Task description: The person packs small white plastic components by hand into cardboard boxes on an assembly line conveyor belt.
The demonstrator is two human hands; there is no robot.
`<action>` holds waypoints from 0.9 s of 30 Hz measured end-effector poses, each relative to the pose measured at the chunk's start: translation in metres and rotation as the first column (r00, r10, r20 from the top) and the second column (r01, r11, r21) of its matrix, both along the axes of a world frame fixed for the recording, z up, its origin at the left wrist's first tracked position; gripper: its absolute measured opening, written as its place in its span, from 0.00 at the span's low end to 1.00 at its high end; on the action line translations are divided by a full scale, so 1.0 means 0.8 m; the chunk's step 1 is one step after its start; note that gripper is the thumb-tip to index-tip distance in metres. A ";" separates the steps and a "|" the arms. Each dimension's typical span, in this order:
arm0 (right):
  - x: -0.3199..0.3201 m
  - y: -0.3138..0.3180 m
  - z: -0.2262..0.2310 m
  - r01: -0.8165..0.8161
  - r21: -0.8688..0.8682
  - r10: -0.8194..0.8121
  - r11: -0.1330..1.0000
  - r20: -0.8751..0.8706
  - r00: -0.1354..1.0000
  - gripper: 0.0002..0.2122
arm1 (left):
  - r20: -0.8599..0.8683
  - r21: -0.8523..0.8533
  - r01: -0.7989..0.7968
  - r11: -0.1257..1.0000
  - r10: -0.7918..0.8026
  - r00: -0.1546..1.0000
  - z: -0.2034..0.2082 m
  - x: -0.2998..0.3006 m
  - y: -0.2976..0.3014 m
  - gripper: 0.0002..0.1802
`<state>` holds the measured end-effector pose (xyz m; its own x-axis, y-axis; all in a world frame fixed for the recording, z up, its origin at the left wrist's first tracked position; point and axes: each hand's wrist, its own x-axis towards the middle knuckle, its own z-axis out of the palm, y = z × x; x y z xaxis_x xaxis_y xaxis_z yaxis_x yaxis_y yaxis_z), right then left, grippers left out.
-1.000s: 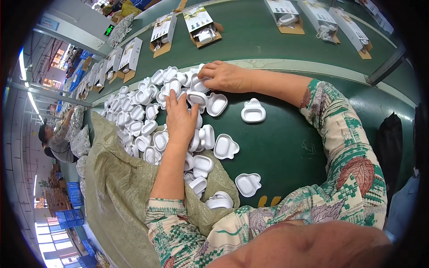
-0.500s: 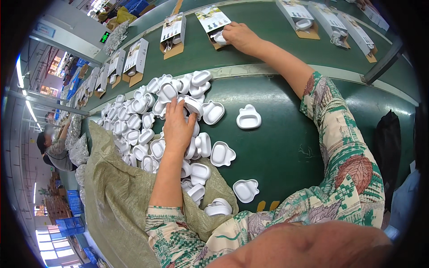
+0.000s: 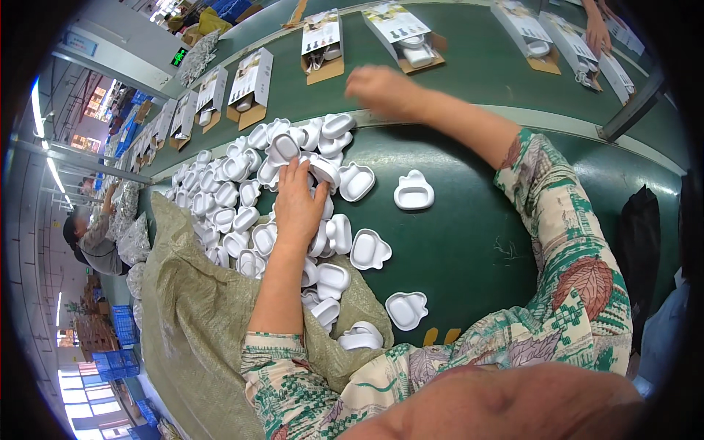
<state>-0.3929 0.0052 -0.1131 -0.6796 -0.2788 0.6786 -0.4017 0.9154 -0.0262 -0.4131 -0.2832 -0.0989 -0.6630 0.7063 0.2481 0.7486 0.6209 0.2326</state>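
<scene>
1. Two things change: the boxes slide right, and the right hand [image 3: 383,92] leaves the open card box [image 3: 396,26] on the far green belt [image 3: 469,84]. White parts sit inside, so that reach looks done.
2. Right-hand fingers look bent and blurry; I cannot tell if they hold anything.
3. At left, the left hand [image 3: 299,209] touches the pile of white dishes [image 3: 224,194], thumb wide; its grip is unclear.
4. Dishes look smooth and hard, with round-cornered hollows and bumpy edges.
5. Near left, the sack [image 3: 183,275] is woven and wrinkly.
</scene>
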 end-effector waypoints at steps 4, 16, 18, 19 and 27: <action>0.002 -0.050 -0.009 -0.125 -0.045 0.131 0.991 0.191 0.973 0.11 | -0.010 0.016 0.020 1.000 -0.020 1.000 0.001 0.001 0.008 0.27; -0.033 0.068 0.002 0.342 0.224 -0.335 0.912 -0.070 0.940 0.05 | 0.014 0.012 -0.003 1.000 0.003 1.000 0.007 0.009 0.022 0.27; -0.044 0.106 -0.003 0.429 0.258 -0.403 0.866 -0.149 0.903 0.05 | 0.026 0.022 0.003 1.000 -0.004 1.000 0.007 0.011 0.036 0.27; -0.051 0.118 -0.002 0.477 0.234 -0.458 0.847 -0.133 0.879 0.06 | 0.020 0.026 0.001 1.000 -0.001 1.000 0.008 0.010 0.036 0.27; -0.037 0.102 0.008 0.652 -0.083 -0.656 0.754 -0.146 0.740 0.06 | 0.022 0.032 -0.012 0.999 0.011 1.000 0.011 0.008 0.002 0.26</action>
<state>-0.4226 0.0872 -0.1063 -0.5732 0.2124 0.7914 0.2948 0.9546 -0.0427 -0.4066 -0.2819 -0.0905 -0.6764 0.6904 0.2564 0.7360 0.6212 0.2689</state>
